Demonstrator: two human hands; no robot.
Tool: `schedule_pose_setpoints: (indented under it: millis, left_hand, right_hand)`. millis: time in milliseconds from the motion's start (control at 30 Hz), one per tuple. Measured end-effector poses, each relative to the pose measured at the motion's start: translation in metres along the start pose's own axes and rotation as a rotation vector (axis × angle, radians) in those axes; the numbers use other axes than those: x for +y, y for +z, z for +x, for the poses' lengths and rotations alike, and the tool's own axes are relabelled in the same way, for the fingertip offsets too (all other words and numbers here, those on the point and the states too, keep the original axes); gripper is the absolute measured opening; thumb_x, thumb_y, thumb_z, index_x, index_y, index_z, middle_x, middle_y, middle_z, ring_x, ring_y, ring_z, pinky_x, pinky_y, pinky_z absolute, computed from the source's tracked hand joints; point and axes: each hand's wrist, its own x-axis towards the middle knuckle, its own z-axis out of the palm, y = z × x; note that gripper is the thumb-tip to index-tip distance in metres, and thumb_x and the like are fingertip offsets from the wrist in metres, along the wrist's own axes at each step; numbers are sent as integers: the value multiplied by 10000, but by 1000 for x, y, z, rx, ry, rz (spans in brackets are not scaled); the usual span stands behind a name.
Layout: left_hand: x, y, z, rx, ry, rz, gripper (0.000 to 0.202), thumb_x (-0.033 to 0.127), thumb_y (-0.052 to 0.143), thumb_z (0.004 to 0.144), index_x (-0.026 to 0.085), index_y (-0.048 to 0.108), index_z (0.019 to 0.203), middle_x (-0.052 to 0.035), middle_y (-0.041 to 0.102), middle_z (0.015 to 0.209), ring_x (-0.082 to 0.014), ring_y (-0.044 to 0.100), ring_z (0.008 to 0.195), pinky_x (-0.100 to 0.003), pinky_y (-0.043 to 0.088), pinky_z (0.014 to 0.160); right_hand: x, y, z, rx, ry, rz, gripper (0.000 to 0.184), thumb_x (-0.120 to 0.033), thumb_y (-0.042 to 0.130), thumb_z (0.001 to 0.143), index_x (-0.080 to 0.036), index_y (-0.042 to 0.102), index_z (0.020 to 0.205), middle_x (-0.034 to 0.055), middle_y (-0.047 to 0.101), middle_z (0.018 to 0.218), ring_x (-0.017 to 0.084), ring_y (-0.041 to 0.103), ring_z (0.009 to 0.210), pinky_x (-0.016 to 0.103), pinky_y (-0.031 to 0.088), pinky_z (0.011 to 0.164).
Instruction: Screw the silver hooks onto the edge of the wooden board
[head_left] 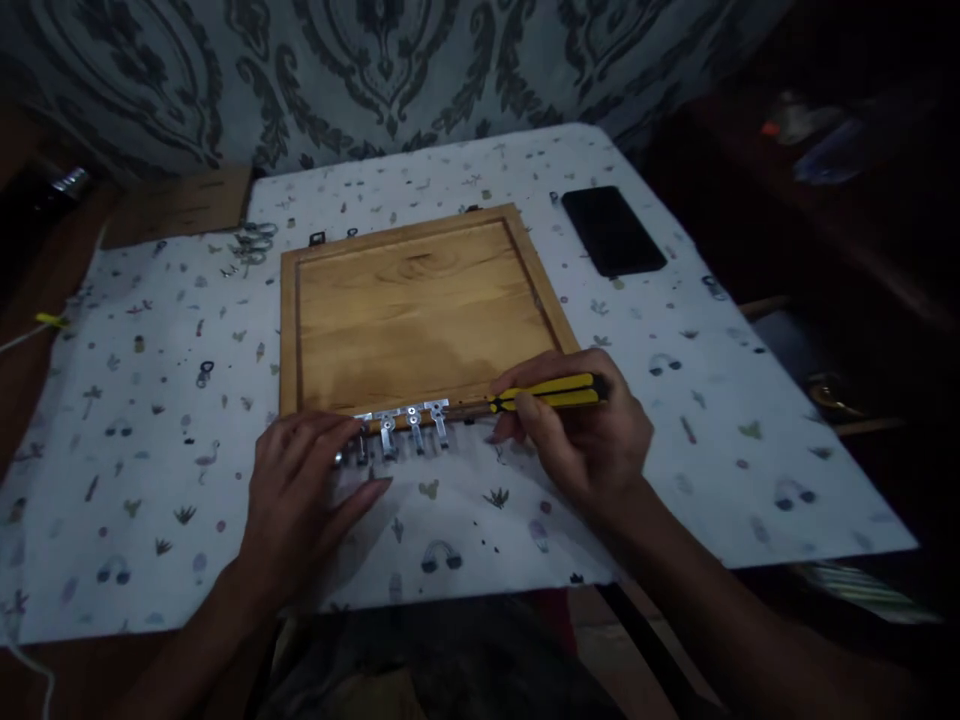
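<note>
My right hand [581, 430] is closed around the yellow and black handle of a screwdriver [551, 393]. Its shaft points left to the right end of a shiny metal hook rack [412, 420]. That rack, with several hooks and screw heads, lies along the near edge of a framed wooden board [420, 310]. My left hand [300, 490] holds the left end of the rack against the board's edge, fingers over it and thumb apart below. The fingers hide that end of the rack. Whether the screwdriver tip touches a screw, I cannot tell.
A patterned white cloth covers the table [675, 480]. Right of the board lies a black phone [613, 230]. Small metal pieces [251, 245] sit at the back left beside a piece of cardboard [180, 210]. A patterned curtain [390, 80] hangs behind. A white cable [26, 335] runs at the left.
</note>
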Motion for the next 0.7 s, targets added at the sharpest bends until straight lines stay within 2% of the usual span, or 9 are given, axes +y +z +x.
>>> schedule_pose_setpoints:
  millis: [67, 233, 433, 700]
  left_hand:
    - [6, 3, 8, -20, 26, 18, 460, 524, 561, 988, 150, 568, 1256, -134, 674, 1167, -313, 598, 1080, -488, 477, 937]
    - [20, 15, 33, -56, 86, -16, 563, 575, 640, 923, 120, 611, 1255, -140, 673, 1162, -328, 580, 1082, -517, 461, 961]
    - [22, 25, 45, -156, 21, -57, 468, 523, 710, 892, 175, 661, 1200, -92, 681, 1088, -306, 578, 1025, -496, 467, 915]
    - [22, 29, 46, -183, -6, -97, 371, 455, 752, 876, 196, 683, 1134, -59, 699, 1052, -291, 595, 998, -468, 466, 878]
  right_hand:
    - [1, 1, 0, 6, -6, -11, 74, -229, 592, 986, -254, 545, 1038, -6, 692, 933, 81, 659, 559, 236, 548, 527]
    - [1, 3, 1, 21, -34, -32, 105, -289, 614, 978, -230, 539, 1022, 22, 707, 974, 83, 678, 559, 219, 541, 496]
    - [1, 3, 2, 26, -60, -21, 109, -290, 613, 978, -213, 544, 1012, 29, 717, 956, 85, 677, 536, 209, 531, 458]
    - [1, 3, 1, 36, -46, -5, 92, -267, 620, 976, -222, 553, 1019, 28, 712, 973, 90, 675, 547, 239, 561, 502]
